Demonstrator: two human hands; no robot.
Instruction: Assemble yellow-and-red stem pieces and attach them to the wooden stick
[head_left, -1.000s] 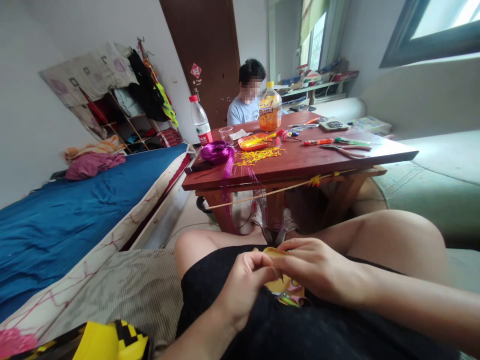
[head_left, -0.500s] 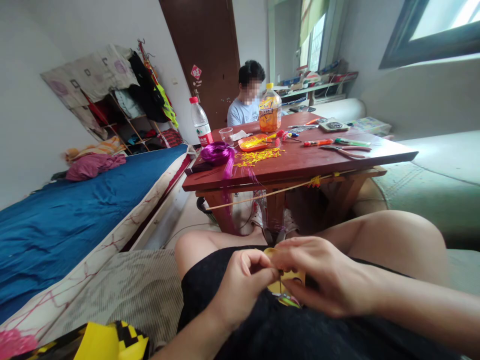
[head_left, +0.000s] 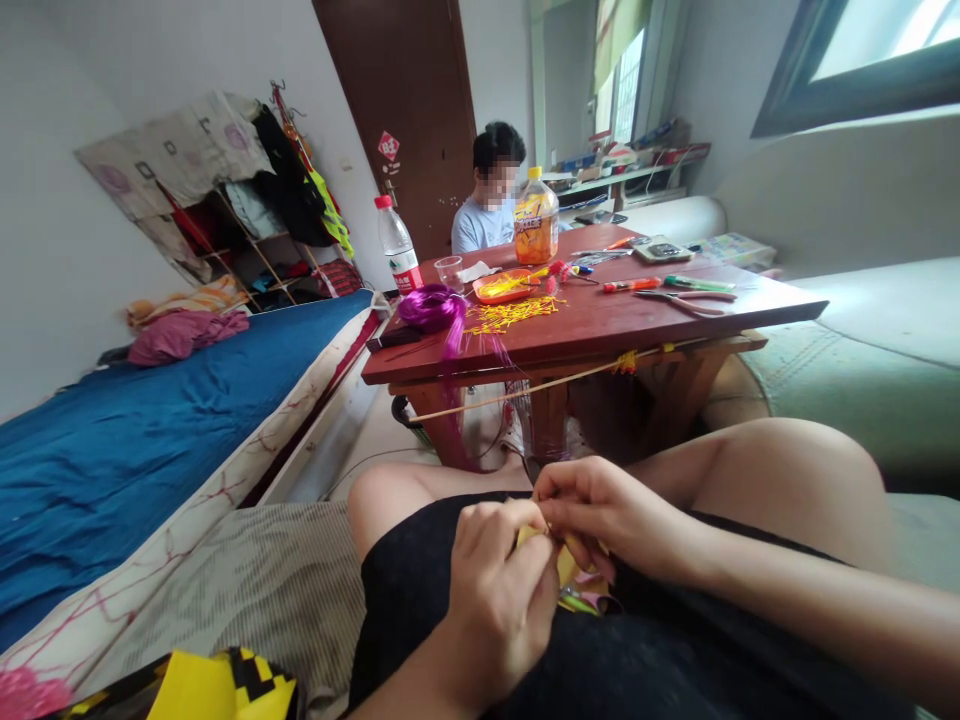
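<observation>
Above the black cloth on my lap, both hands come together at a small, thin yellow piece [head_left: 529, 536], mostly covered by my fingers. My left hand [head_left: 496, 585] is closed with the piece between thumb and fingers. My right hand [head_left: 600, 508] is closed in a pinch, its fingertips meeting the left ones at the piece's upper edge. What exactly the right fingertips grip is too small to tell. Just below lies a yellow item [head_left: 568, 567] with pink and green parts [head_left: 579, 601], partly hidden by the right hand.
The red-brown table [head_left: 675, 300] holds purple thread [head_left: 429, 307], yellow stems [head_left: 510, 316], an orange tray [head_left: 501, 287], pliers [head_left: 694, 298] and bottles. A thin stick [head_left: 495, 392] runs along its front edge. Another person [head_left: 484, 215] sits behind it. Yellow-black material [head_left: 217, 685] lies lower left.
My left hand has turned so its back faces up, with the fingers curled more. My right hand has drawn up and its fingers have closed to a pinch. More of the pink part shows.
</observation>
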